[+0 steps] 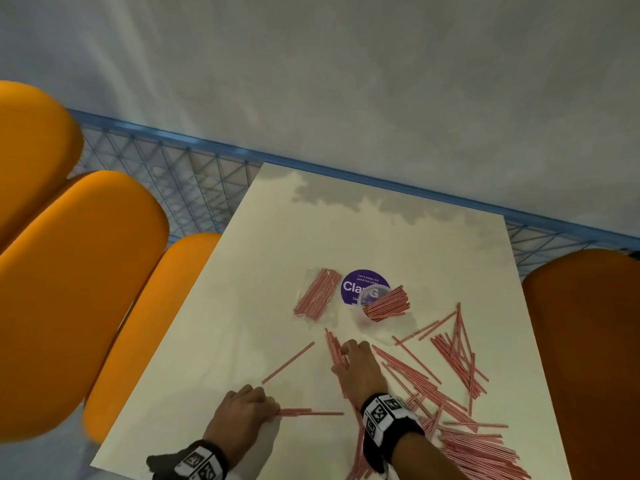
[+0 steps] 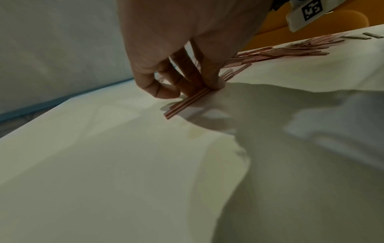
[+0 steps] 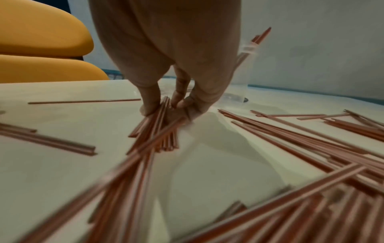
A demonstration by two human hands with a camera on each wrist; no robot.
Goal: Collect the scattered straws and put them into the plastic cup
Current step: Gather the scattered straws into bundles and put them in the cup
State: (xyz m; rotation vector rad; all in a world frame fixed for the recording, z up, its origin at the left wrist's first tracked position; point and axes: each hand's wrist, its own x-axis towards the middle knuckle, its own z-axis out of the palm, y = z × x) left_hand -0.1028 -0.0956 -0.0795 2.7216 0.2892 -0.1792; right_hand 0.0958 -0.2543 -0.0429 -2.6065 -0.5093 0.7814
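The left hand lies knuckles-up and low near the table's front edge, its curled fingertips pinching a few straws against the surface. The right hand reaches farther forward, fingers bent downward and closed around a small bundle of straws. Both wrists wear black bands with printed markers.

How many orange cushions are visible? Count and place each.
4. Three left of the table: far cushion, middle cushion, near cushion; one right cushion. Others may lie out of frame.
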